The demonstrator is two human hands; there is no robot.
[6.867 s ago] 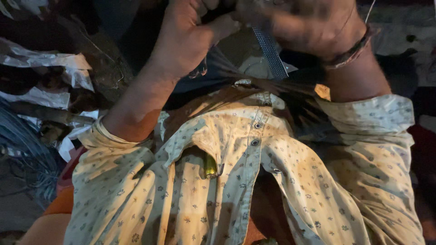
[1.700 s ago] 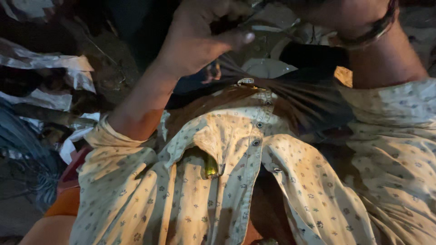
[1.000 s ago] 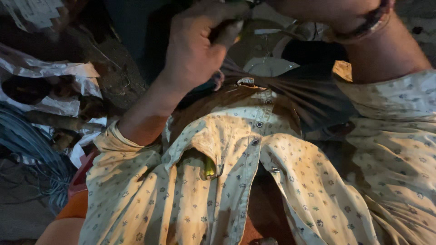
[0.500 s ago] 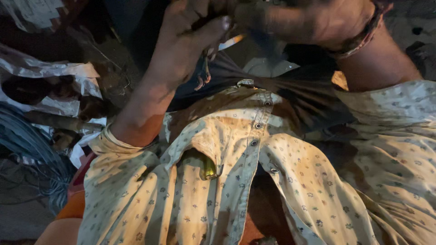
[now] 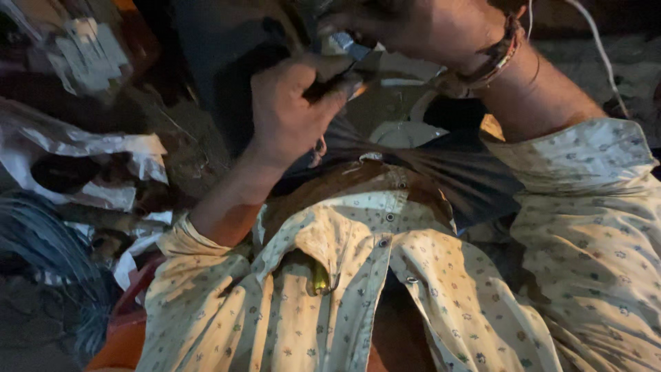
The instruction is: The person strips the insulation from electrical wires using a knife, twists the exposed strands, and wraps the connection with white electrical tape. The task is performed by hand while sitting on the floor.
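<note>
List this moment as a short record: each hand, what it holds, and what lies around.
Left hand: fist closed around a thin dark tool, only partly visible
Right hand: closed above the left, grip on something small and blurred; cannot tell what
Right wrist: banded bracelet
Clothing: pale patterned shirt, buttoned at the front
Left of the arms: crumpled white plastic
Lower left: bundle of grey wires

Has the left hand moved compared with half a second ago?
Yes. The left hand sits a little lower, nearer the shirt collar, fist closed around a thin tool.
</note>
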